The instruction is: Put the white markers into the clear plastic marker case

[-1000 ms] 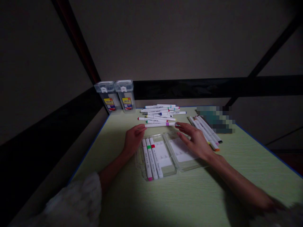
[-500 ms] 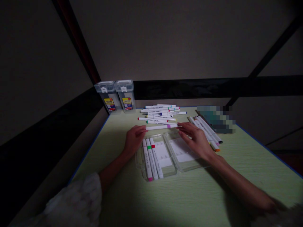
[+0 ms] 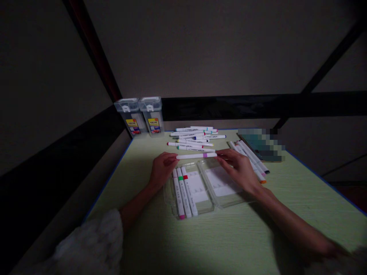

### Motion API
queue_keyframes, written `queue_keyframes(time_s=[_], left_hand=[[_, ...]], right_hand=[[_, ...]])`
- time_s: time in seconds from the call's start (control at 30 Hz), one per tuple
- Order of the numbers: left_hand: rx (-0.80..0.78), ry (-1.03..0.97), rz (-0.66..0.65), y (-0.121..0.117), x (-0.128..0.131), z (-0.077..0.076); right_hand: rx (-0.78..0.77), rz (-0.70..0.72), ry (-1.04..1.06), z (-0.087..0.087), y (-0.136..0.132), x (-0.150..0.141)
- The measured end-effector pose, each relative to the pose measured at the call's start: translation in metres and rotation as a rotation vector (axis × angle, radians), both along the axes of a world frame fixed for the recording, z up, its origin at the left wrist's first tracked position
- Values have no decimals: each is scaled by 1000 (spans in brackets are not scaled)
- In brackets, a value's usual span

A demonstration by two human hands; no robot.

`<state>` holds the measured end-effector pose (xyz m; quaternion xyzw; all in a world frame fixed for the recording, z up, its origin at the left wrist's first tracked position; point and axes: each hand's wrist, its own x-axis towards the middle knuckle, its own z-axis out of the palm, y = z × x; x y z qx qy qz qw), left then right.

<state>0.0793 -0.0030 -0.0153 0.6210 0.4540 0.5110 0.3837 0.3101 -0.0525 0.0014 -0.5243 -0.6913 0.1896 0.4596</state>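
Table (image 3: 229, 236) was dimly lit; layout on it was unchanged over the last second. Case (image 3: 210, 187) was laid open mid-table, hinge running near to far, white inserts visible in both halves. Two tubs (image 3: 155, 119) were stood upright, lids on, at the table's far left corner. Flat item (image 3: 259, 146) was laid toward the far right corner; pixelated, so not identified.

Left hand (image 3: 162, 170) and right hand (image 3: 239, 170) were held apart near the case's far edge, with one marker (image 3: 192, 156) spanned between them. Left end was pinched by the left fingers, right end by the right fingertips; exact right thumb contact was partly hidden.

Loose pens (image 3: 186, 145) were heaped near the table's far edge. More pens (image 3: 254, 156) were bunched toward the right edge, beside the flat item. Three pens (image 3: 184, 193) were lined up along the case's left edge.

Held marker was seen just beyond the case's far edge, nearly level, purple band (image 3: 205, 155) toward the right. Height couldn't be read. Just changed: marker was shifted slightly nearer and rightward. Judged a small two-handed adjustment; case count was kept at three.
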Motion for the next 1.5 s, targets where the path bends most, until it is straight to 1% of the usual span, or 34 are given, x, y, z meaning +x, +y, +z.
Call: queue_keyframes(time_s=[0.13,0.47,0.8,0.87,0.97,1.03,1.2,1.37,1.5], left_hand=[[-10,-27,2,1,0,-1],[-55,-38,-13,-2,0,2],[-80,-48,-22,-6,1,7],[-76,-58,-61,-8,3,8],[-82,-45,-150,-12,6,9],[-76,-42,-183,-13,6,9],[-33,-45,-191,-15,5,10],[-19,33,-167,-17,6,12],[53,105,-163,-19,6,14]], right_hand=[[-12,-13,45,1,0,1],[-65,-39,144,-2,3,2],[-133,-49,292,3,4,2],[-142,-14,282,5,3,0],[-179,119,182,8,-2,-6],[-187,177,130,10,-5,-9],[-185,180,134,11,-7,-12],[-189,190,143,11,-6,-12],[-182,211,160,11,-7,-14]])
